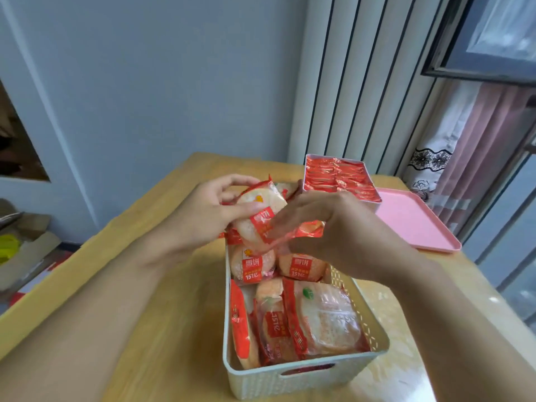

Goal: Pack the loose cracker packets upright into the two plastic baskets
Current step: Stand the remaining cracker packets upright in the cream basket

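At the desk's (179, 329) near edge stands one pale basket (290, 381); three cracker packets (324, 320) stand on edge at its near end, two more (252, 265) lie face-up behind them; above its far end the left hand (203, 216) pinches one packet (258, 216) between thumb and fingers, tilted; the right hand (333, 224) closes its fingertips on that packet's crinkled lower end; further back, towards the far right corner, a second, pink basket (342, 181) holds two tight rows of upright red packets; just beside it lies one pink tray (417, 224).
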Demonstrator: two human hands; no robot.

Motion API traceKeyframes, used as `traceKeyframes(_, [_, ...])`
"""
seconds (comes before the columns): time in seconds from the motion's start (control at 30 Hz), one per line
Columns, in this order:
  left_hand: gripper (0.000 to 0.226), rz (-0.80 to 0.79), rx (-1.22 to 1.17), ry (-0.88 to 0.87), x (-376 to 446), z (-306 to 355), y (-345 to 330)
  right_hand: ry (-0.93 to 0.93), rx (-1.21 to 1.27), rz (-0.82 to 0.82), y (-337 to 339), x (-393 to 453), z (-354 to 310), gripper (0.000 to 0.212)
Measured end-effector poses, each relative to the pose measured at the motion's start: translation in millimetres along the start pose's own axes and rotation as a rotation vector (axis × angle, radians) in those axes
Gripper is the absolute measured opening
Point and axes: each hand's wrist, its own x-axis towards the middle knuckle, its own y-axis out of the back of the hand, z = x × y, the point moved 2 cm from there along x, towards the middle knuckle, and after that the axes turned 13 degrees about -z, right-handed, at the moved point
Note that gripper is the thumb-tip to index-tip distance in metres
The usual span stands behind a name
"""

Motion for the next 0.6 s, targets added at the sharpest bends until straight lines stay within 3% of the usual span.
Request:
traceKeyframes(0.07, [0.037, 0.05, 0.01, -0.061, -4, -16, -1, -0.125, 0.006, -0.029, 10, -6, 5, 0.017])
traceKeyframes(0.2, [0.033, 0.072, 0.164, -0.141, -9, -29, -3, -0.392, -0.236, -0.173, 18, -15, 16, 0.026])
traceKeyframes(0.47, [0.026, 0.04, 0.455, -0.058, -9, -32, -7, -0.461, -0.285, -0.293, 3, -7, 16, 0.026])
traceKeyframes(0.6, [0.042, -0.065, 0.646, -0.028, -4, -25, -3, -0.491, -0.32, -0.351, -1, -6, 20, 0.026])
